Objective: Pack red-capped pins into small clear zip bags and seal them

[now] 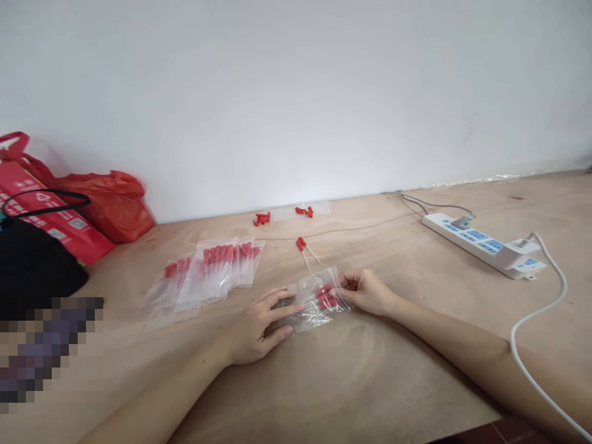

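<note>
A clear plastic bag (303, 317) with several red-tipped pieces (326, 297) inside lies on the table in front of me. My left hand (266, 324) rests on its left part with the fingers spread. At the bag's right edge my right hand (363, 293) pinches the plastic between thumb and fingers. Just beyond the bag lie two red-headed sticks (301, 244), their pale shafts pointing toward it. To the left is a fanned row of clear bags (217, 271) holding more red-tipped pieces.
Small red pieces (262, 218) and a flat clear bag (287, 213) lie near the wall. A white power strip (481, 242) with a white cable (527, 314) stands right, the cable crossing my right forearm. Red bags (106, 200) and a black bag (37, 265) are at left.
</note>
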A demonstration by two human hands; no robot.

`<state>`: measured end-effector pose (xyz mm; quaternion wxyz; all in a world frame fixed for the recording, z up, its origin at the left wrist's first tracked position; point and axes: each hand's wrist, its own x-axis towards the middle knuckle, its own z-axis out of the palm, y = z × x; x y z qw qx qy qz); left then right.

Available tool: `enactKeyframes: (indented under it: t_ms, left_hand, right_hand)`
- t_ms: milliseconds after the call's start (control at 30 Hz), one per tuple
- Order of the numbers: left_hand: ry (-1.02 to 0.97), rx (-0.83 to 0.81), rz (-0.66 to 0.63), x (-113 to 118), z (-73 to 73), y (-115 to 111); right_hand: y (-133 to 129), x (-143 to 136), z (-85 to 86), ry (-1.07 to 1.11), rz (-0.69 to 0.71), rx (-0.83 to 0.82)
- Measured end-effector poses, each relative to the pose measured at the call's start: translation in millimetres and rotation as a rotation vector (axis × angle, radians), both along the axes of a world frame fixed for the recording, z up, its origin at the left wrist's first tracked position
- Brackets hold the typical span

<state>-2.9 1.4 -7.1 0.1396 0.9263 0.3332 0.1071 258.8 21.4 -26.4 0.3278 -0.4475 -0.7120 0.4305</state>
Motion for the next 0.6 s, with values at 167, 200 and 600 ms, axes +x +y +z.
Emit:
enactKeyframes:
  t_ms: [167,200,600]
  left_hand:
    - [0.026,-0.016,0.009,0.4,2.1,-1.6]
    - [0.037,-0.023,0.013,1.0,3.2,-2.0]
    - [0.03,-0.094,0.028,1.6,6.6,-3.8]
  right_hand:
    - [6.3,5.9,0.7,0.003,0.082,-0.037]
    - [11.2,7.9,2.0,0.005,0.083,-0.082]
    - [102.7,-47.0,17.9,-0.447,-0.324,0.071]
